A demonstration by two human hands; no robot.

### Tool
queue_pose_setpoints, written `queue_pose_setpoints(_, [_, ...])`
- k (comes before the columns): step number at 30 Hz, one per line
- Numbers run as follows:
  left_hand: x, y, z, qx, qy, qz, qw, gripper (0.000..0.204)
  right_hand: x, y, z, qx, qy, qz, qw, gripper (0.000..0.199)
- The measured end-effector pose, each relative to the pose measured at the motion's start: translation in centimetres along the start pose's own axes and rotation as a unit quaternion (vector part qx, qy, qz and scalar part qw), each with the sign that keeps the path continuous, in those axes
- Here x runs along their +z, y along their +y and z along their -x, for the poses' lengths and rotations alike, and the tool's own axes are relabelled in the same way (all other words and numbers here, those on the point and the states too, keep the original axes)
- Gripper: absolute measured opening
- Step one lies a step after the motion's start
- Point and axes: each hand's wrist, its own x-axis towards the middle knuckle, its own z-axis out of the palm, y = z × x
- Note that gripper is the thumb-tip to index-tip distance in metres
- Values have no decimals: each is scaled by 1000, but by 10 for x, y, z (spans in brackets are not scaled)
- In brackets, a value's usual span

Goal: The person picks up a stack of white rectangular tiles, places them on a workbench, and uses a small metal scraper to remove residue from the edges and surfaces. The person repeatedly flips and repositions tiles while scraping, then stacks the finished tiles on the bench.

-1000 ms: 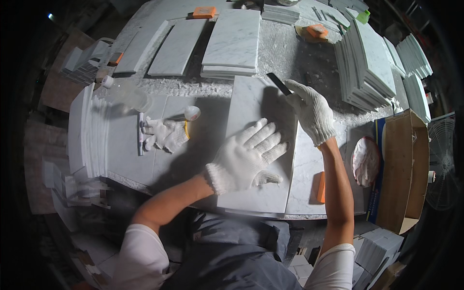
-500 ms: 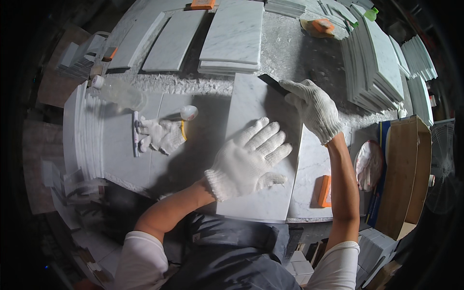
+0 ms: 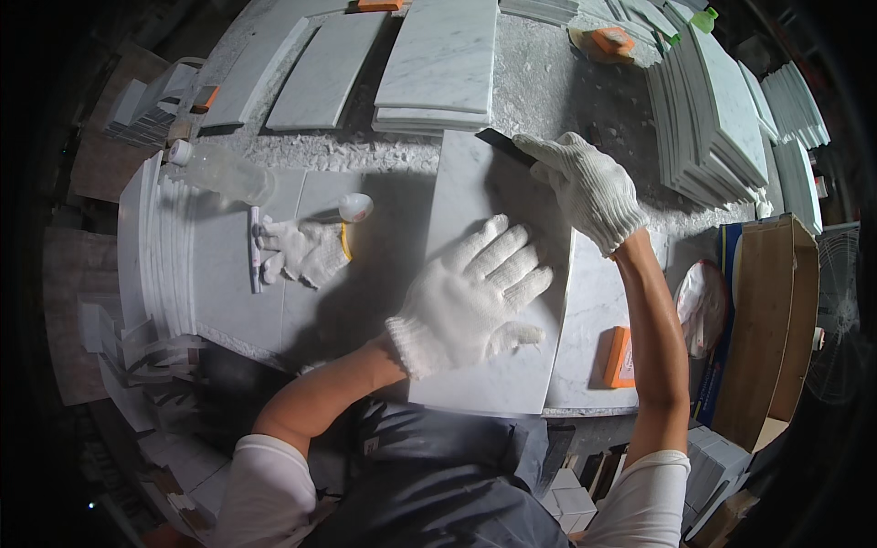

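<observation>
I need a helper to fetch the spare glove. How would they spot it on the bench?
Start at the grey marble slab under the left hand. Left of it lies a crumpled white knit glove. It is empty and limp, between a thin pale bar and a small white cap.

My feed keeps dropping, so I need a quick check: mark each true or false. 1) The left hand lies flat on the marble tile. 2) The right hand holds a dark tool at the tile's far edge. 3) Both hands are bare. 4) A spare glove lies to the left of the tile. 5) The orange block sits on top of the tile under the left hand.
1) True: the left hand lies flat on the marble tile.
2) True: the right hand grips the dark tool there.
3) False: both wear white knit gloves.
4) True: the spare glove.
5) False: the orange block lies right of the tile.
</observation>
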Motion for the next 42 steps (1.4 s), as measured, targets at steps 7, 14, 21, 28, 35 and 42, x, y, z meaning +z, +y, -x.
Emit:
queue_pose_setpoints(7, [1, 1, 0, 6, 17, -29, 999, 64, -3, -4, 3, -1, -27, 24, 999, 46])
queue_pose_setpoints(14, [0, 2, 1, 6, 19, -44, 999, 61, -1, -1, 7, -23, -55, 11, 998, 44])
queue_pose_setpoints(21, [4, 7, -1, -98, 55, 208, 972, 60, -9, -11, 16, -32, -96, -12, 995, 43])
queue_pose_setpoints(28, [1, 2, 0, 11, 36, -37, 999, 60, -3, 11, -6, -12, -32, -107, 994, 42])
queue_pose_setpoints(35, [-1, 3, -2, 10, 15, -55, 998, 58, -7, 9, -2, -48, -50, -74, 995, 46])
queue_pose_setpoints(42, [2, 4, 1, 8, 21, -53, 998, 61, -2, 8, 7, -74, -35, -82, 993, 45])
